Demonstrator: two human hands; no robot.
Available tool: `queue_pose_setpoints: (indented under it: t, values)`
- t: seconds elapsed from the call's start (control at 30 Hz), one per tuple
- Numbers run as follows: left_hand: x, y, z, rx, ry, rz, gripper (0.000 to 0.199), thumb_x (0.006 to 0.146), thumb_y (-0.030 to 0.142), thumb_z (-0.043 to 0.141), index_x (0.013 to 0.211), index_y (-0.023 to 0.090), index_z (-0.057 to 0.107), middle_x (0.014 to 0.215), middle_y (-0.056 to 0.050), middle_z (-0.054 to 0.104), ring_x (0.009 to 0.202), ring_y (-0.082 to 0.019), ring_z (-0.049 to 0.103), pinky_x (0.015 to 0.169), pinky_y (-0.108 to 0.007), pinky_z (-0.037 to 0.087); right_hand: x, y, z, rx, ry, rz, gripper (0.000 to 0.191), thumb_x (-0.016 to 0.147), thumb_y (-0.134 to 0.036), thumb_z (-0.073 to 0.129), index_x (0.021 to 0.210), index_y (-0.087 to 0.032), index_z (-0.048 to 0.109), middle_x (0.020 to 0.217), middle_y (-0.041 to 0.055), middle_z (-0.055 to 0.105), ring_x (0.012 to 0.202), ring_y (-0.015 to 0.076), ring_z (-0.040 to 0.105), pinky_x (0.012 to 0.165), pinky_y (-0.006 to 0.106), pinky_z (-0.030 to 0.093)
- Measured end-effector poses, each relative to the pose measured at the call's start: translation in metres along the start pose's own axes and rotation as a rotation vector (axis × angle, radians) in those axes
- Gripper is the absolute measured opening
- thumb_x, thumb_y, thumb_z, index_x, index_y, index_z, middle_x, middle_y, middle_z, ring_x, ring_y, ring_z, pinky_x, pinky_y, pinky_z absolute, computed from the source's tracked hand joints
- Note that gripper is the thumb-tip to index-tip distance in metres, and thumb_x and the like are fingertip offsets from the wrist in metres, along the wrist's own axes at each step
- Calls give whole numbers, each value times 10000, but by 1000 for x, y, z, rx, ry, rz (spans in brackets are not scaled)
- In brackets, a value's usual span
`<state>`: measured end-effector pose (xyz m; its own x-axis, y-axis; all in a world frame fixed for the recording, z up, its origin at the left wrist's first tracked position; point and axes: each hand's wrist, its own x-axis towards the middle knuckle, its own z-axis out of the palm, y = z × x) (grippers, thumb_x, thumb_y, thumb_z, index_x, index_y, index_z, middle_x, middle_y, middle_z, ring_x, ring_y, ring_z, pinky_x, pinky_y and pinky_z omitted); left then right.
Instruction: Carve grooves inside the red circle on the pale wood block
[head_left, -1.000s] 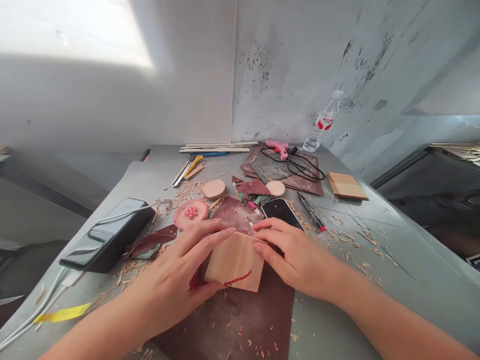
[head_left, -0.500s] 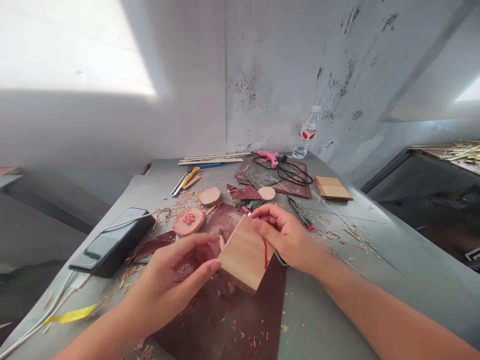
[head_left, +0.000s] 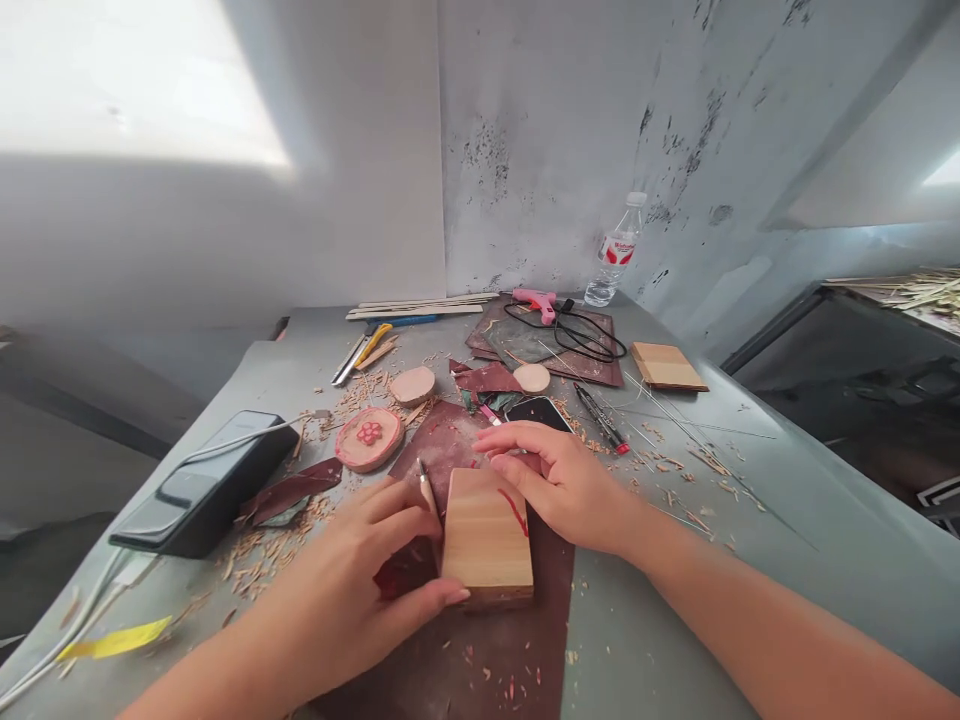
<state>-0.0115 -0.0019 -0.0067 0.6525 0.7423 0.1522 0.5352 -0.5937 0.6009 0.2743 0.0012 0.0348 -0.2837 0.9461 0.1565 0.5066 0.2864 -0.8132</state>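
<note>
- Head view, far left of frame: a black power bank lies on the grey table with a white cable running off toward the lower left corner; a yellow strip lies beside the cable.
- Left of centre: a round wooden disc with a red flower motif lies flat among wood shavings; a plain wood slice sits just beyond it.
- Lower centre-left: the left hand grips the left edge of the wooden block, thumb along the near lower edge, fingers curled at the far left side. A thin carving tool shows between those fingers; the exact grip on it cannot be told.
- Centre: the wooden block rests flat on a dark red sandpaper sheet. A short red mark shows on its upper right face. Judgement: the block is rigid, light, with a smooth face and square edges; opposite side edges offer the firmest hold, and the sheet beneath should resist sliding.
- Centre-right: the right hand lies over the block's far right corner, fingers extended and close together, pressing rather than gripping.
- Behind the right hand: a phone, red-tipped pens, and a small round disc.
- Upper right of the table: a pink glue gun with black cord, a stack of wooden squares, a water bottle against the wall.
</note>
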Motion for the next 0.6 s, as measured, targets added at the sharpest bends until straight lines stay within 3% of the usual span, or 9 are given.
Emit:
queue_pose_setpoints:
  t: [0.1, 0.2, 0.23, 0.33, 0.4, 0.5, 0.6]
  values:
    - [-2, -4, 3, -5, -51, 40, 382, 962, 637, 887, 1207, 370, 767, 1396, -22, 761, 1228, -303, 738, 971, -394, 607, -1, 1, -4, -59, -34, -23, 285, 1121, -234, 625, 1280, -170, 854, 1427, 156, 833, 1364, 284, 754, 1201, 471, 580]
    - [-4, -6, 8, 17, -49, 36, 402, 917, 623, 939, 1141, 345, 755, 1292, -23, 782, 1196, -337, 727, 957, -434, 586, -5, -1, -12, -120, -152, -58, 280, 1086, -270, 738, 1307, -160, 870, 1463, 177, 815, 1429, 323, 709, 1271, 520, 536]
    - [-5, -7, 10, 31, -41, 32, 396, 914, 629, 940, 1088, 330, 748, 1206, -24, 779, 1119, -332, 726, 911, -433, 578, -7, -1, -14, -159, -220, -70, 373, 1055, -327, 812, 1387, -162, 850, 1507, 185, 793, 1470, 343, 684, 1288, 531, 528]
    - [-8, -10, 11, 48, -32, 39, 448, 925, 695, 910, 956, 295, 709, 1042, -18, 724, 918, -278, 682, 757, -386, 537, -13, -4, -19, -320, -422, -107, 948, 887, -530, 1003, 1696, -189, 647, 1717, 214, 647, 1655, 415, 528, 1407, 598, 394]
    - [-10, -13, 11, 22, -50, 50, 457, 953, 681, 892, 897, 282, 676, 1051, -20, 714, 912, -249, 680, 737, -353, 538, -16, -5, -19, -390, -484, -141, 1113, 845, -569, 1032, 1772, -186, 549, 1794, 223, 563, 1737, 435, 415, 1468, 633, 246]
    - [-13, -18, 11, -1, -92, 53, 459, 943, 561, 940, 812, 270, 610, 1087, -17, 723, 928, -222, 694, 737, -318, 545, -17, -4, -17, -398, -489, -180, 1094, 884, -539, 1020, 1783, -160, 524, 1812, 221, 541, 1773, 414, 352, 1494, 624, 126]
    - [-11, -18, 10, 1, -119, 77, 355, 925, 408, 957, 832, 281, 638, 1065, -8, 734, 917, -221, 695, 740, -317, 555, -14, -3, -16, -371, -455, -180, 1070, 905, -532, 1008, 1785, -165, 523, 1777, 207, 590, 1748, 381, 414, 1497, 578, 166]
